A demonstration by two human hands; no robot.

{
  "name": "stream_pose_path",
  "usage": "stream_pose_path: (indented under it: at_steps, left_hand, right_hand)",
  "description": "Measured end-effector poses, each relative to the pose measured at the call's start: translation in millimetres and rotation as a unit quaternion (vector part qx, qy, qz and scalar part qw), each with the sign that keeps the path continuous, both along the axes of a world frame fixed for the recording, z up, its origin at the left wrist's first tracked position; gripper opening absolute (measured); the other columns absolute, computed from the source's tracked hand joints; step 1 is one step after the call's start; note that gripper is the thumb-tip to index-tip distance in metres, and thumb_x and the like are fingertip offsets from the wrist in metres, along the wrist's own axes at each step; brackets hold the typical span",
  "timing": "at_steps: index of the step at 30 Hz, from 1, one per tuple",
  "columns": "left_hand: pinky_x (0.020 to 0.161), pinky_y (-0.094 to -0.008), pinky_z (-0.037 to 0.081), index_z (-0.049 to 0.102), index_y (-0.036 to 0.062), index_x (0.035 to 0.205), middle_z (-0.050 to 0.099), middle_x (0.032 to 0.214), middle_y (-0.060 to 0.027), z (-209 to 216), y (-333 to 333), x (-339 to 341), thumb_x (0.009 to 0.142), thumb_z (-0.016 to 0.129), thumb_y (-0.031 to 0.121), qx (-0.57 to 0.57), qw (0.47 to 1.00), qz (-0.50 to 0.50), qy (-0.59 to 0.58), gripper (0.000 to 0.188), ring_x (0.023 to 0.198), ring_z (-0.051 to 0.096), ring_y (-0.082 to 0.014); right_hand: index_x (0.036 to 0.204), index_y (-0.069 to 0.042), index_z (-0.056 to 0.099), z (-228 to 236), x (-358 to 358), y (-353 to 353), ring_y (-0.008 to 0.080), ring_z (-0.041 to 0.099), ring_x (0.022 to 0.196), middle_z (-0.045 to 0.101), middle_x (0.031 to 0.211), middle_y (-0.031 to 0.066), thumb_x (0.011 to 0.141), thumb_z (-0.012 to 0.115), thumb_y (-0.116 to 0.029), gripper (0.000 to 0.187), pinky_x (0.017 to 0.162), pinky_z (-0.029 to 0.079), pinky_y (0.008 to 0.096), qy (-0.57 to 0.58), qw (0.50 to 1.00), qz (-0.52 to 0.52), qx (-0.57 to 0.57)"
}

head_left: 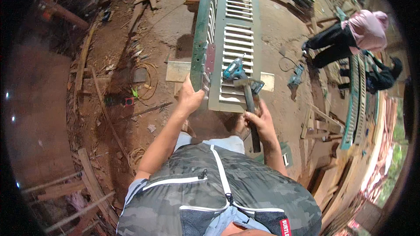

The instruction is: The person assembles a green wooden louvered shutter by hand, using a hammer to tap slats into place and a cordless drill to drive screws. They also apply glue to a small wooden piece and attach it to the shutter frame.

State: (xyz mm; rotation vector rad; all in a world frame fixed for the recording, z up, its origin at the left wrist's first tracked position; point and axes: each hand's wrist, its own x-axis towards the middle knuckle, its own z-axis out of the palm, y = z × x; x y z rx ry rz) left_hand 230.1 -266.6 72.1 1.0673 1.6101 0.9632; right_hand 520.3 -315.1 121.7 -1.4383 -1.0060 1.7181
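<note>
A louvered shutter panel [216, 92] in green-grey with white slats lies in front of me. Along its left side a second green shutter panel [197, 63] stands on edge, with a reddish hinge plate [210, 57] where the two meet. My left hand [190, 98] grips the near end of the standing panel, its fingers partly hidden behind it. My right hand [262, 120] is closed round the dark handle of a hammer [249, 98], head pointing away from me above the flat panel's near end. A teal and black cordless drill [235, 69] rests on the slats, partly behind the hammer head.
Boards [178, 71] stick out from under the panels. To the right, another power tool [296, 76] lies on the dirt floor. Two people [363, 35] bend near more green louvered panels [352, 105]. A coiled hose [151, 78] and scrap wood [94, 179] lie to the left.
</note>
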Motion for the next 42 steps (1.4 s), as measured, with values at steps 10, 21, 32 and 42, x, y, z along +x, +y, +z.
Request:
stream_pose_path:
  at_steps: [10, 21, 32, 42]
  left_hand:
    - [0.119, -0.0465, 0.041, 0.019, -0.014, 0.161, 0.048, 0.15, -0.0394, -6, -2, 3, 0.084, 0.065, 0.004, 0.03, 0.999, -0.044, -0.005, 0.091, 0.14, 0.052, -0.0477]
    - [0.121, -0.0435, 0.039, -0.004, -0.014, 0.163, 0.037, 0.16, -0.0398, -6, 20, -77, 0.092, 0.079, 0.02, 0.045, 0.934, -0.352, -0.046, 0.115, 0.147, 0.045, -0.0474]
    - [0.085, -0.0552, 0.056, 0.038, -0.0279, 0.138, 0.071, 0.097, -0.0365, 3, 71, -99, 0.095, 0.074, 0.02, 0.051, 0.876, -0.478, 0.033, 0.074, 0.097, 0.072, -0.0515]
    - [0.089, -0.0546, 0.056, 0.049, -0.0219, 0.125, 0.071, 0.098, -0.0359, 1, 101, -121, 0.096, 0.075, 0.03, 0.059, 0.805, -0.588, 0.038, 0.065, 0.102, 0.07, -0.0515]
  right_hand:
    - [0.169, -0.013, 0.028, 88, -88, 42, 0.0165, 0.068, 0.078, 0.067, 0.118, 0.0155, 0.093, 0.069, -0.003, 0.087, 0.056, 0.052, 0.0247, 0.105, 0.989, -0.072, 0.077]
    - [0.125, -0.005, 0.065, -27, -158, 98, 0.0064, 0.053, 0.055, 0.068, 0.082, 0.0006, 0.094, 0.081, -0.017, 0.037, 0.048, 0.042, 0.0237, -0.116, 0.981, -0.142, 0.059]
    - [0.136, -0.004, 0.057, 143, -192, 74, 0.0306, 0.076, 0.106, 0.074, 0.114, 0.0233, 0.091, 0.073, -0.025, 0.052, 0.072, 0.057, 0.0266, 0.059, 0.964, -0.178, 0.188]
    - [0.106, -0.004, 0.079, 144, -210, 119, 0.0235, 0.069, 0.096, 0.073, 0.102, 0.0134, 0.102, 0.073, -0.037, 0.034, 0.082, 0.052, 0.0354, -0.456, 0.857, -0.061, 0.231]
